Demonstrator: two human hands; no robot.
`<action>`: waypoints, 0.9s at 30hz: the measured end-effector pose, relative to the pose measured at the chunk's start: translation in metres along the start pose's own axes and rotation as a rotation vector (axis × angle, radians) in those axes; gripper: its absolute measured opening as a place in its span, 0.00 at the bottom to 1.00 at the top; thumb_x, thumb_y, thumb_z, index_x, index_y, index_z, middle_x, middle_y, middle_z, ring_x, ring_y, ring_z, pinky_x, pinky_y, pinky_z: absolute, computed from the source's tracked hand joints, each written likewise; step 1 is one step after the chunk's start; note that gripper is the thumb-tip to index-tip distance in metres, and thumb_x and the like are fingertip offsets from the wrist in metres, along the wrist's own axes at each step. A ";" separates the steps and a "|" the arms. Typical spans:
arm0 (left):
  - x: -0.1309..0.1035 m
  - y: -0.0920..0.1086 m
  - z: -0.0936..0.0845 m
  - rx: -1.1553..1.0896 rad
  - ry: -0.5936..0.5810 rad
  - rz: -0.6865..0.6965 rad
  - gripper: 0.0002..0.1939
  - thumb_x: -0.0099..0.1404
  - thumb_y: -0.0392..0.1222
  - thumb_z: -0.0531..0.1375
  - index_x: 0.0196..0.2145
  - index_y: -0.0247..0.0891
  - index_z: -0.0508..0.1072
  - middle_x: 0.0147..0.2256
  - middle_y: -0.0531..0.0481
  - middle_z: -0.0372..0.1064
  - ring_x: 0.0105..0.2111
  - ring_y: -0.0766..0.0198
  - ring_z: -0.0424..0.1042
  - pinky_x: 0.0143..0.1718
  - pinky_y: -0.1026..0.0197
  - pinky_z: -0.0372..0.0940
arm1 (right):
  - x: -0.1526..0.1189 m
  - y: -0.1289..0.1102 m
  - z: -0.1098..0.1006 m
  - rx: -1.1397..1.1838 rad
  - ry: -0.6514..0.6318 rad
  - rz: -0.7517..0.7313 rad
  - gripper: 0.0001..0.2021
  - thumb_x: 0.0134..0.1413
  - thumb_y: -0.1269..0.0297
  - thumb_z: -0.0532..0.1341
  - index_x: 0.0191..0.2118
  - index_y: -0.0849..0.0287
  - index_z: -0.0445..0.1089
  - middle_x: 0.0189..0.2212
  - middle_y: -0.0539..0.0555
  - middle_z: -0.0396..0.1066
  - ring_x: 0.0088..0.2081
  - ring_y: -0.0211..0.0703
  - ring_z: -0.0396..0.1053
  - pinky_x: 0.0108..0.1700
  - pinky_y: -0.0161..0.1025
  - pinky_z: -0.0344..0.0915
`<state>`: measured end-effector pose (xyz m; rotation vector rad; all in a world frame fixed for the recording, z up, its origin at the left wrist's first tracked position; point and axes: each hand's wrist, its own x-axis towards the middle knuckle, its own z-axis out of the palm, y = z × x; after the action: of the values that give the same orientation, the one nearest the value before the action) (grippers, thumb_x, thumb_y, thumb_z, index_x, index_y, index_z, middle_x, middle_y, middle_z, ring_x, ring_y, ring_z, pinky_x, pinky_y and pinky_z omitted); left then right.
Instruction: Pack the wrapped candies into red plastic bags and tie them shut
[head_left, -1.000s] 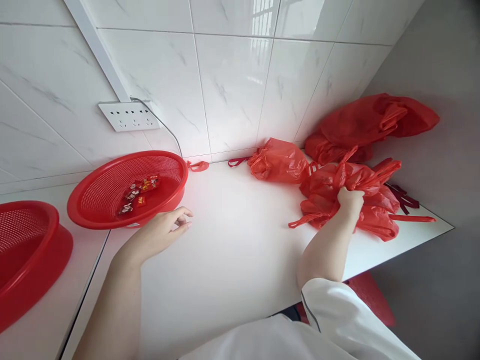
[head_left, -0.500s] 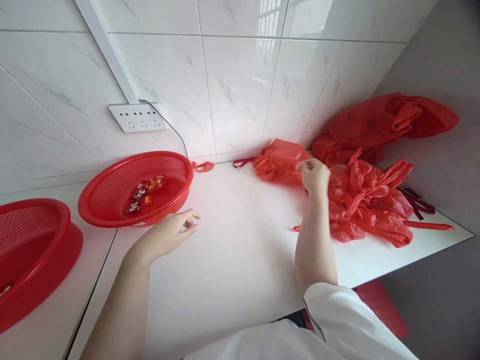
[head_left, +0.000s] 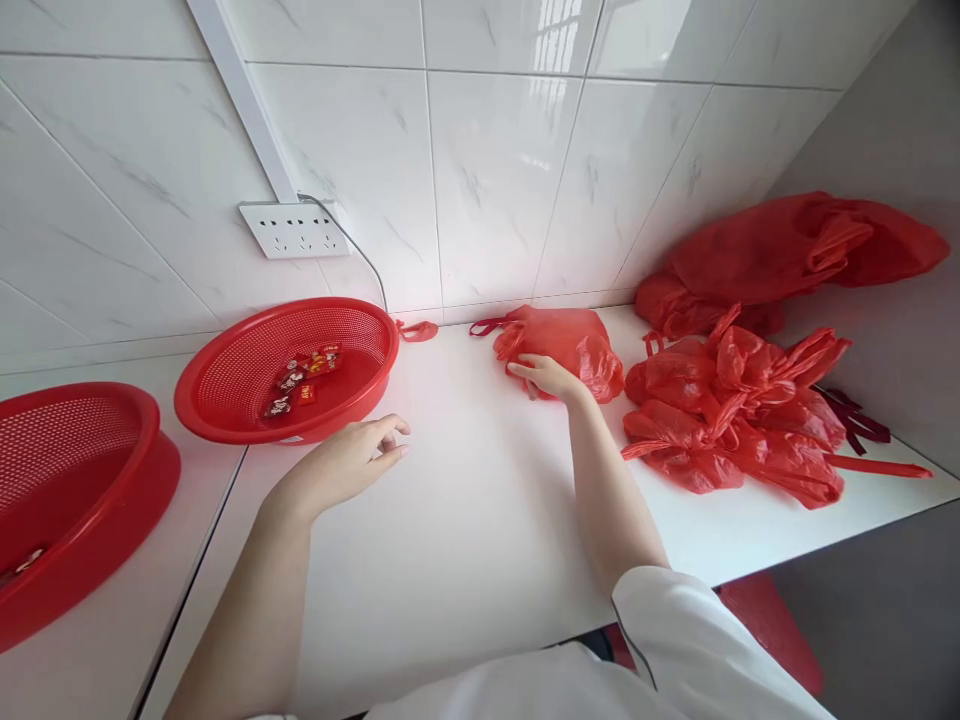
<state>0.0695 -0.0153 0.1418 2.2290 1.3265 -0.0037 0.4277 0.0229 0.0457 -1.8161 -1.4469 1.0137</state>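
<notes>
Left arm: the bare left forearm (head_left: pixel 259 600) enters from 7 o'clock; the left wrist (head_left: pixel 300 500) bends, turning the left hand (head_left: pixel 351 462) toward 2 o'clock, back uppermost, fingers loosely curled (head_left: pixel 395 426), thumb (head_left: pixel 390 461) set apart below them. Right arm: the right forearm (head_left: pixel 611 485) rises toward 11 o'clock; the right hand (head_left: pixel 546 377), just off centre at 3 o'clock, angles toward 10 o'clock, a finger extended.

The right hand (head_left: pixel 551 377) partly hides a red plastic bag (head_left: pixel 574 335)
</notes>
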 end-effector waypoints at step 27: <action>0.001 -0.005 0.007 0.021 -0.009 0.025 0.17 0.66 0.56 0.50 0.46 0.49 0.69 0.42 0.51 0.73 0.38 0.56 0.73 0.34 0.59 0.63 | 0.003 0.072 -0.034 -0.145 0.541 0.217 0.12 0.40 0.73 0.64 0.36 0.67 0.72 0.35 0.67 0.72 0.44 0.61 0.69 0.47 0.55 0.63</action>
<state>0.0678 -0.0153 0.1336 2.2606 1.2994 -0.0183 0.4942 0.0094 0.0037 -2.1707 -1.0272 0.4566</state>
